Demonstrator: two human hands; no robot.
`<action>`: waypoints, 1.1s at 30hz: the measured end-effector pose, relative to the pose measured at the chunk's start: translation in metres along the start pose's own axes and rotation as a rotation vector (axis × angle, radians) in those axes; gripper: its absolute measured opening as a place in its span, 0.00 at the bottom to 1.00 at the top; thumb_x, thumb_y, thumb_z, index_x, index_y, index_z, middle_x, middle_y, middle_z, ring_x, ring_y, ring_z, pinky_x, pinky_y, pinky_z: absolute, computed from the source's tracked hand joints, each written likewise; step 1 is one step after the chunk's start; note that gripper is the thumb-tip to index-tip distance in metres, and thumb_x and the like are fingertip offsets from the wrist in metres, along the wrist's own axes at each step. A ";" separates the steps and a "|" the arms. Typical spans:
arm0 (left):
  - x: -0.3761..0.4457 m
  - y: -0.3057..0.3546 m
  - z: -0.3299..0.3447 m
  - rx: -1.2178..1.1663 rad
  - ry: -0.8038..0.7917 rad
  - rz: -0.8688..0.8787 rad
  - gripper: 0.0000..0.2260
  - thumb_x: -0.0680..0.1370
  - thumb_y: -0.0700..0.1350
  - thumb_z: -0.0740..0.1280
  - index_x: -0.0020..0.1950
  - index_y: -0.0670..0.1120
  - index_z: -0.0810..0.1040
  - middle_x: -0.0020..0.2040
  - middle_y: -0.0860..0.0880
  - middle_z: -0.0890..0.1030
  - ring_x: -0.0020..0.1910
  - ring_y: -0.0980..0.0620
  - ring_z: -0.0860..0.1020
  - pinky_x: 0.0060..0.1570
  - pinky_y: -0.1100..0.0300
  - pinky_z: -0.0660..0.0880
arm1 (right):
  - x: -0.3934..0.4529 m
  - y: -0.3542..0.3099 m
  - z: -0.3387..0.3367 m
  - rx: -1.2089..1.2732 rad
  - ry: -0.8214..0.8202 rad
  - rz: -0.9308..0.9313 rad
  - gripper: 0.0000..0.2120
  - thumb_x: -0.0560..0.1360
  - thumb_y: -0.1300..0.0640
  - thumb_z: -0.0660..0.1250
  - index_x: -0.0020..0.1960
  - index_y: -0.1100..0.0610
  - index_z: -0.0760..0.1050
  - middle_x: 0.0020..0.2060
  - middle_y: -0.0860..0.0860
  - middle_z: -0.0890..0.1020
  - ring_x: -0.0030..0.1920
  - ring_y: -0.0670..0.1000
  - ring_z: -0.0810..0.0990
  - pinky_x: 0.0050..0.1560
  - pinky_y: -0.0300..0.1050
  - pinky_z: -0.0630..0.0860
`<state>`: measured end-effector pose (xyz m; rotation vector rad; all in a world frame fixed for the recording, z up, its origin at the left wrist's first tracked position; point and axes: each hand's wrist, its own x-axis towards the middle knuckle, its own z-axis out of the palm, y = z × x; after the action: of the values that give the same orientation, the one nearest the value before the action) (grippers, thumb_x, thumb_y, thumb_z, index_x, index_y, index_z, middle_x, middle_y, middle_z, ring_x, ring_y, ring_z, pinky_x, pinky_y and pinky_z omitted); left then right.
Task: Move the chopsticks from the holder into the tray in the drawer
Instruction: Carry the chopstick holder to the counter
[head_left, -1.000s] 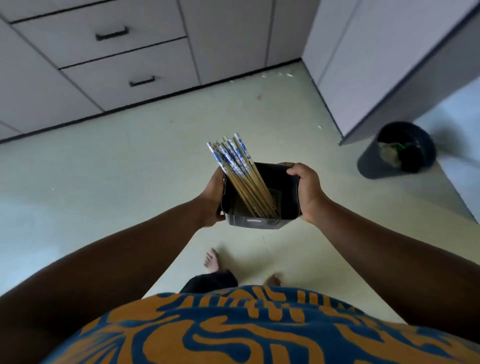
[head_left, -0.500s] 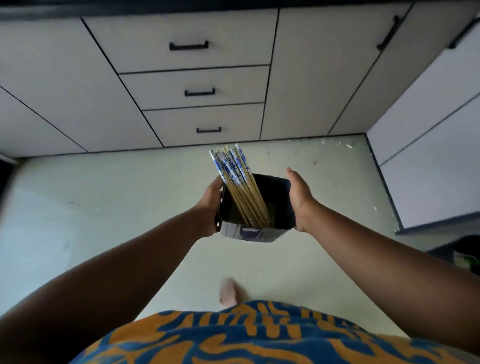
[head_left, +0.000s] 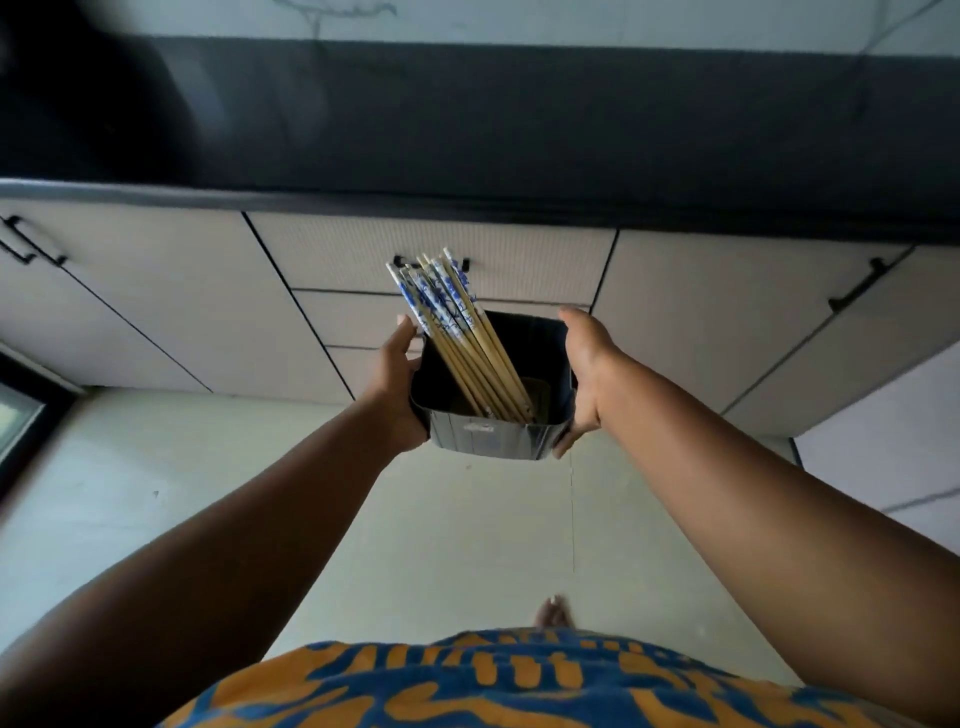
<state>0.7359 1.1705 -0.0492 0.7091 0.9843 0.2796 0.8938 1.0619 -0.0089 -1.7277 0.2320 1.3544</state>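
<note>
A black square holder (head_left: 488, 439) is held in the air between both hands, in front of the cabinet. My left hand (head_left: 397, 384) grips its left wall and my right hand (head_left: 584, 374) presses its right wall. Several wooden chopsticks (head_left: 457, 332) with blue-and-white patterned tops lean to the upper left inside it. Behind the chopstick tips is the top drawer (head_left: 540, 260), shut, its black handle mostly hidden by them. No tray is in view.
A dark countertop (head_left: 467, 130) runs across the top, over pale cabinet doors (head_left: 727, 312) with black handles. Two lower drawers sit under the top one. A pale floor (head_left: 467, 545) lies below, with my bare foot (head_left: 553, 613) on it.
I have walked toward the cabinet and the view has tilted up. The drawers and countertop are now much closer. The holder stays in both hands, raised to top-drawer level.
</note>
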 end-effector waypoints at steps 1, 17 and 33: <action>0.008 0.016 0.008 -0.020 0.012 0.030 0.36 0.74 0.72 0.54 0.57 0.42 0.84 0.56 0.39 0.83 0.56 0.39 0.82 0.65 0.43 0.71 | 0.001 -0.022 0.001 -0.011 -0.023 -0.014 0.38 0.74 0.31 0.53 0.79 0.47 0.51 0.79 0.59 0.52 0.74 0.72 0.53 0.62 0.83 0.50; 0.150 0.239 0.049 -0.068 -0.175 0.328 0.29 0.78 0.66 0.56 0.53 0.45 0.85 0.53 0.41 0.85 0.49 0.44 0.85 0.38 0.56 0.81 | 0.072 -0.265 0.066 -0.036 -0.045 -0.260 0.42 0.66 0.23 0.57 0.75 0.43 0.61 0.75 0.58 0.64 0.68 0.69 0.67 0.54 0.78 0.69; 0.295 0.361 0.112 -0.012 -0.294 0.506 0.32 0.79 0.67 0.49 0.70 0.47 0.74 0.62 0.43 0.81 0.59 0.43 0.81 0.48 0.51 0.81 | 0.178 -0.403 0.094 0.135 0.069 -0.545 0.34 0.68 0.28 0.58 0.70 0.41 0.69 0.71 0.48 0.72 0.69 0.55 0.71 0.67 0.65 0.66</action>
<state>1.0225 1.5454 0.0336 0.9542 0.5127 0.6029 1.1489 1.4278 0.0528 -1.5734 -0.1052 0.8613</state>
